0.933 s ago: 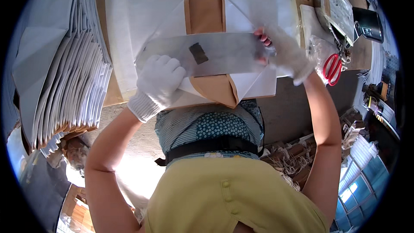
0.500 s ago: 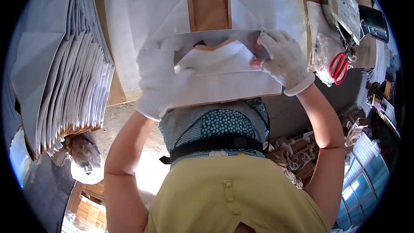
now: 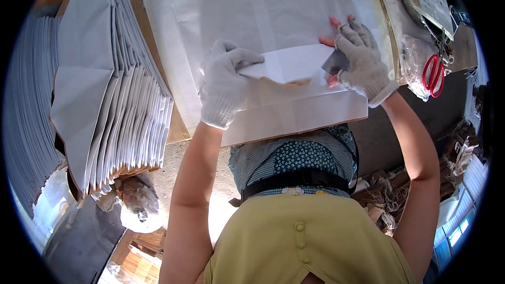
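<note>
A white paper bag (image 3: 300, 114), with brown paper showing along one edge, lies flat before me. Its white end flap (image 3: 294, 63) is folded over toward me. My left hand (image 3: 226, 81), in a white knit glove, pinches the flap's left end between thumb and fingers. My right hand (image 3: 363, 60), gloved with bare fingertips, is at the flap's right end. Between its thumb and fingers shows the corner of a thin grey plate (image 3: 335, 63); the flap hides the rest of it.
A fanned stack of folded white paper bags (image 3: 126, 121) stands at the left, with another tall stack (image 3: 31, 105) beyond it. Red-handled scissors (image 3: 434, 76) hang by a clear plastic bag (image 3: 415, 60) at the right. Bundled cords (image 3: 386, 200) lie low at the right.
The far flap has been turned over toward me, covering the brown panel and most of the grey plate. My left hand has moved onto the flap's end; my view has shifted left.
</note>
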Demonstrator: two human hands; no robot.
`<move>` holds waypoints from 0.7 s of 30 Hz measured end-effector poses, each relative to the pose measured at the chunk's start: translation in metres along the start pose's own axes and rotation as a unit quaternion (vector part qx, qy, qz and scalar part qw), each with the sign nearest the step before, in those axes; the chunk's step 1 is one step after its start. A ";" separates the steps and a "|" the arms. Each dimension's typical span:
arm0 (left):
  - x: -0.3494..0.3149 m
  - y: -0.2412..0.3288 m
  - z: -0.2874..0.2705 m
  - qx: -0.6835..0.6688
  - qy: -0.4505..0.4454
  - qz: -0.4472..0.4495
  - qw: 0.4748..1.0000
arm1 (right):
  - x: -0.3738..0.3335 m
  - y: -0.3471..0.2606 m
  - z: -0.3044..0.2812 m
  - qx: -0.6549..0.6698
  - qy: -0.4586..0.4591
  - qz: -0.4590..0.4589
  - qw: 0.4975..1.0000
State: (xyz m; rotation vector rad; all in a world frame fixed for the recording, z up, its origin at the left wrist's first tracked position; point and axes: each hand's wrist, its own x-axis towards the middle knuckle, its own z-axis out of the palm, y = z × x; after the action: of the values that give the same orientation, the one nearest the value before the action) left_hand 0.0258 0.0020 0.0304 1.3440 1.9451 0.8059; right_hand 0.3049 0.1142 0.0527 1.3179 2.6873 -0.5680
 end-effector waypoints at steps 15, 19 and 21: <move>-0.022 0.005 -0.009 0.083 -0.020 0.179 0.980 | 0.023 -0.057 0.038 0.074 0.160 -0.208 0.962; -0.023 -0.008 0.010 0.240 0.131 0.220 0.936 | 0.026 -0.064 0.041 0.053 0.174 -0.167 0.969; -0.019 0.007 0.030 0.255 0.165 0.215 0.928 | 0.030 -0.081 0.050 0.067 0.212 -0.106 0.969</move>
State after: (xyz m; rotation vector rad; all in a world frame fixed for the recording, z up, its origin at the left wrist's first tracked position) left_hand 0.0584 -0.0100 0.0202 2.1155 2.2539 0.7923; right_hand 0.2189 0.0730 0.0219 1.3188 3.2195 -0.5485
